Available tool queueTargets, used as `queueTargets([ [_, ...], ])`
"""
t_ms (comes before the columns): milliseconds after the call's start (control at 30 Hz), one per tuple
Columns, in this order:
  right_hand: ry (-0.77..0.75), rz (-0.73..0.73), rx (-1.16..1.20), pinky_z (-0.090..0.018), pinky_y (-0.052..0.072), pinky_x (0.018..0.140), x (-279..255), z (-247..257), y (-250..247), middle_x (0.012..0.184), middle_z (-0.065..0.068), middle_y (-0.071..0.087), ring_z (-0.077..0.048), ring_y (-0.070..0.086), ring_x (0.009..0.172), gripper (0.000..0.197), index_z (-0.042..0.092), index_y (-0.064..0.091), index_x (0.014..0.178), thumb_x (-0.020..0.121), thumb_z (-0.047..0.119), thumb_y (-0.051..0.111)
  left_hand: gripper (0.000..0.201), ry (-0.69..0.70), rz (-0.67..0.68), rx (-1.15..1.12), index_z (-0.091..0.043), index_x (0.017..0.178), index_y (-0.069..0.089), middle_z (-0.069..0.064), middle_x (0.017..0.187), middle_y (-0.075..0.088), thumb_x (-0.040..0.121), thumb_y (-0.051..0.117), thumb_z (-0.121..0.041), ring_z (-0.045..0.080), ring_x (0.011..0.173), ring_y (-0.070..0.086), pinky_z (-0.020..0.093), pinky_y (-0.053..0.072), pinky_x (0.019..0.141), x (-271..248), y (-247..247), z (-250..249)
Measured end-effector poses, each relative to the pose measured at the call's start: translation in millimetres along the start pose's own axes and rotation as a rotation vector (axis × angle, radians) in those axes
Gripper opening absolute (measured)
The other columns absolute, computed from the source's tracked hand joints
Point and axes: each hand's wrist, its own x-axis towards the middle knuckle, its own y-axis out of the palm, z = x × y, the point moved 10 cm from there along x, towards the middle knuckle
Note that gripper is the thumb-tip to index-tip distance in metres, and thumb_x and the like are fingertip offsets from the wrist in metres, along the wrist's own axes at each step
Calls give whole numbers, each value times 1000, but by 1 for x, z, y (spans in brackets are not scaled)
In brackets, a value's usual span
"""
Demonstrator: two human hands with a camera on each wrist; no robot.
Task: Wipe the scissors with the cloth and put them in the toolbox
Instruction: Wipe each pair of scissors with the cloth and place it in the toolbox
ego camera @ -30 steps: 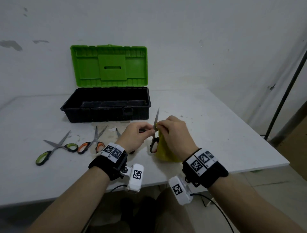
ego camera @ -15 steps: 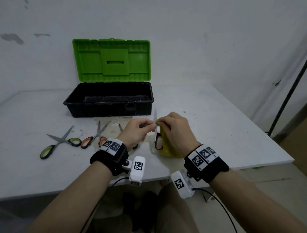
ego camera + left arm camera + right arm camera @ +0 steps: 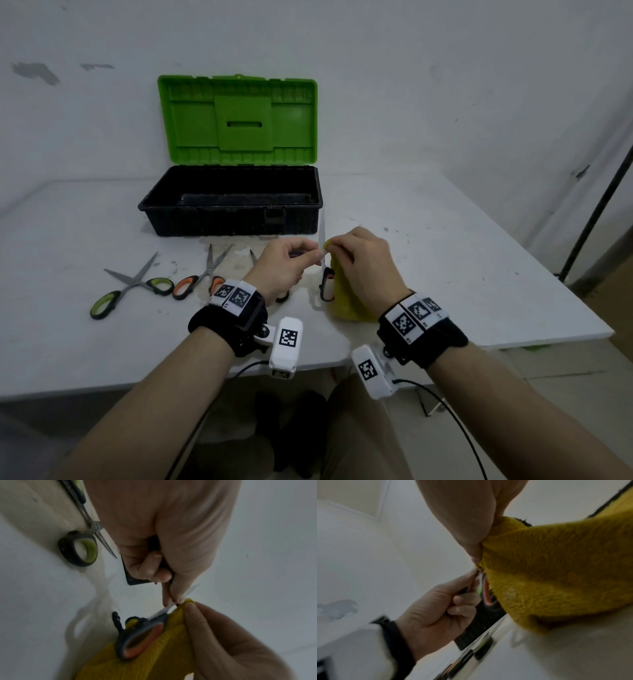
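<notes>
Right wrist view only. The right hand [image 3: 462, 520] enters from the top centre of the frame, its fingers pinching a bunched yellow cloth [image 3: 556, 574] that fills the right half. The left hand [image 3: 436, 615] rises from the lower left, a black wrist strap [image 3: 393, 635] behind it, fingers curled and fingertips meeting the cloth at centre frame. Between the two grips, part of the scissors [image 3: 486, 592] shows: an orange-lined black handle loop against the cloth. Below lies the pale counter [image 3: 573, 662]; blurred dark handles [image 3: 481, 649] rest at lower centre.
</notes>
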Motion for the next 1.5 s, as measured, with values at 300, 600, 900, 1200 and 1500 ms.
queueTargets([
  [300, -37, -59, 29, -15, 41, 74, 13, 13, -7, 87, -1, 64, -12, 57, 78, 12, 13, 75, 94, 89, 13, 65, 9, -4, -79, -31, -16, 85, 70, -1, 71, 69, 92, 67, -11, 6, 45, 40, 19, 34, 45, -3, -32, 7],
  [600, 22, -55, -9, -22, 43, 76, 22, -1, 4, 85, -4, 64, -19, 60, 80, 13, 13, 75, 94, 91, 14, 63, 5, -7, -22, 0, -11, 87, 69, 3, 73, 68, 92, 67, -11, 2, 44, 43, 17, 34, 44, -1, -30, 10],
  [900, -26, -2, -7, -18, 41, 71, 12, 9, 9, 85, -3, 63, -15, 57, 77, 12, 13, 75, 93, 90, 14, 64, 8, -9, 23, 63, -8, 91, 72, 3, 76, 70, 92, 67, -15, 5, 46, 42, 18, 35, 45, 2, -26, 6],
  [1200, 328, -100, 99, -24, 50, 83, 14, -56, -46, 91, 7, 72, -8, 63, 88, 14, 20, 76, 95, 87, 29, 68, 4, -93, 122, 162, -12, 88, 76, 0, 72, 72, 87, 74, -16, 16, 54, 38, 23, 33, 49, 3, -34, 6],
  [1500, -71, 108, 78, -14, 42, 69, -1, 25, -18, 83, 9, 67, -4, 57, 73, 11, 22, 77, 91, 84, 14, 71, 9, -126, 267, 212, -5, 87, 71, 7, 74, 70, 84, 76, -13, 13, 53, 36, 21, 27, 45, -2, -19, -7],
])
